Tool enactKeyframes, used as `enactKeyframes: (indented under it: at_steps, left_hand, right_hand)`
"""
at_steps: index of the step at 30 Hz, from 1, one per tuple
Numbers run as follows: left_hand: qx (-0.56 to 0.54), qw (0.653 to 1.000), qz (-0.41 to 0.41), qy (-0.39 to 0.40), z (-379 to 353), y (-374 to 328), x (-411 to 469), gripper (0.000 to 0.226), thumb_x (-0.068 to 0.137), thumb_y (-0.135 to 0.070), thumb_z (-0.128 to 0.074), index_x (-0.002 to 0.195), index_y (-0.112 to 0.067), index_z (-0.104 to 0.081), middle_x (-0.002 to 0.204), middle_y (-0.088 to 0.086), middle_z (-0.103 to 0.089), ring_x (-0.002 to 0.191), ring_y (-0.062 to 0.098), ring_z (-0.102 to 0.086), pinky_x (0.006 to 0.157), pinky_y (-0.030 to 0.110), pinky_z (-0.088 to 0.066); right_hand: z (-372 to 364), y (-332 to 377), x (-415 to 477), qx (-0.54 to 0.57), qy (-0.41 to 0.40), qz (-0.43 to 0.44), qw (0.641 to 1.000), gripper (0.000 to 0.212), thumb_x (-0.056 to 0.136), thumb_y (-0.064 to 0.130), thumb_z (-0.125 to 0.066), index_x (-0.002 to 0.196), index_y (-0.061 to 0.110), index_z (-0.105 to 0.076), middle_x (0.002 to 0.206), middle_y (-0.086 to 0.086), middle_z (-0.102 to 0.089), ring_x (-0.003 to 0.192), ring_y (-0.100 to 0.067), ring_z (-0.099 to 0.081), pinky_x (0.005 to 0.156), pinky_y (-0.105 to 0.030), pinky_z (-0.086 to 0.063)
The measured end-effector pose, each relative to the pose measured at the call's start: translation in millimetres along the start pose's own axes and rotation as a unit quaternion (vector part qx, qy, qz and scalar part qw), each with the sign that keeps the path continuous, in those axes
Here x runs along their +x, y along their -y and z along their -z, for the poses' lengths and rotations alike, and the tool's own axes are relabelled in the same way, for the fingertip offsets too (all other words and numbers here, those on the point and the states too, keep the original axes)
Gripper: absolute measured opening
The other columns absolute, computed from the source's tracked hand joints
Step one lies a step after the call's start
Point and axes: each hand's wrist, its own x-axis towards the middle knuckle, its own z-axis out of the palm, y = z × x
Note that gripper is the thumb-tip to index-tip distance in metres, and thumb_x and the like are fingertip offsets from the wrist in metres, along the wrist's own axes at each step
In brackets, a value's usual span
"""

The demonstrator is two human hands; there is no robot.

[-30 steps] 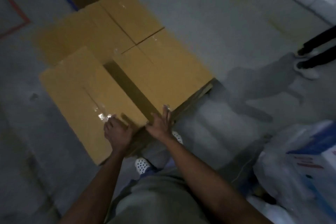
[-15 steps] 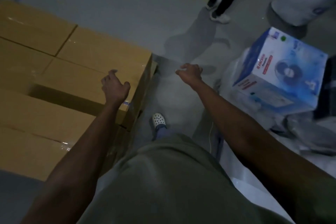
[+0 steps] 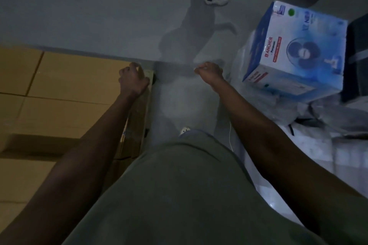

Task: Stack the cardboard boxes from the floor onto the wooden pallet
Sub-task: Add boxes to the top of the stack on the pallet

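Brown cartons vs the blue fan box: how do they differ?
Look: the brown cartons are plain with taped seams; the blue fan box is printed with a fan picture and red label. Pose: the cartons lie flat, side by side; the fan box sits tilted on plastic-wrapped goods. Both are closed.

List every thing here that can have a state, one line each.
Wooden pallet, loaded, only an edge showing.
Brown cardboard boxes, closed, lying side by side on the pallet.
Blue and white printed fan box, closed, tilted.
Left hand, fingers curled at a box corner; grip unclear.
Right hand, loosely curled, holding nothing.
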Motion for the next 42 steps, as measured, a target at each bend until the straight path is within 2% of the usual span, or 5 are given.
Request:
enactKeyframes:
  at_steps: [10, 22, 28, 38, 42]
  left_hand:
    - [-0.015, 0.994, -0.089, -0.055, -40, -81, 117, 0.041, 0.084, -0.05, -0.056, 0.096, -0.016, -0.077, 0.102, 0.006, -0.076, 0.103, 0.03, -0.068, 0.096, 0.041, -0.051]
    - [-0.026, 0.994, -0.06, -0.09, -42, -99, 234, 0.03, 0.089, -0.042, -0.065, 0.088, -0.013, -0.076, 0.072, 0.007, -0.074, 0.072, 0.026, -0.071, 0.088, 0.04, -0.055]
    - [-0.044, 0.996, 0.013, -0.083, -50, -106, 351, 0.035, 0.081, -0.047, -0.06, 0.087, -0.016, -0.075, 0.089, 0.01, -0.076, 0.096, 0.033, -0.068, 0.085, 0.042, -0.056]
    - [-0.076, 0.991, 0.0, -0.107, 2, -153, 531, 0.032, 0.075, -0.042, -0.056, 0.08, -0.015, -0.072, 0.091, 0.006, -0.076, 0.096, 0.028, -0.068, 0.086, 0.039, -0.055]
    - [-0.091, 0.989, 0.021, -0.114, 23, -147, 574, 0.028, 0.076, -0.039, -0.06, 0.08, -0.015, -0.073, 0.089, 0.003, -0.076, 0.092, 0.023, -0.068, 0.085, 0.037, -0.055]
  right_hand:
    - [80, -24, 97, 0.053, -0.022, -0.034, 0.998, 0.041, 0.09, 0.041, -0.065, 0.126, 0.022, -0.069, 0.133, 0.0, -0.065, 0.125, -0.024, -0.057, 0.104, -0.024, -0.038]
    - [75, 30, 239, 0.155, -0.014, -0.028, 0.987, 0.037, 0.083, 0.039, -0.075, 0.116, 0.02, -0.074, 0.114, -0.001, -0.074, 0.107, -0.021, -0.068, 0.098, -0.032, -0.052]
    - [89, 97, 346, 0.13, -0.015, 0.003, 0.991, 0.037, 0.085, 0.042, -0.074, 0.116, 0.02, -0.074, 0.119, -0.004, -0.073, 0.112, -0.022, -0.066, 0.1, -0.034, -0.051]
    - [117, 222, 486, 0.163, 0.0, 0.012, 0.987, 0.034, 0.085, 0.038, -0.072, 0.115, 0.022, -0.073, 0.113, -0.003, -0.073, 0.104, -0.02, -0.067, 0.094, -0.037, -0.055]
    - [108, 264, 530, 0.182, 0.033, 0.005, 0.983, 0.034, 0.088, 0.033, -0.072, 0.118, 0.016, -0.073, 0.106, -0.002, -0.071, 0.093, -0.017, -0.064, 0.076, -0.029, -0.049]
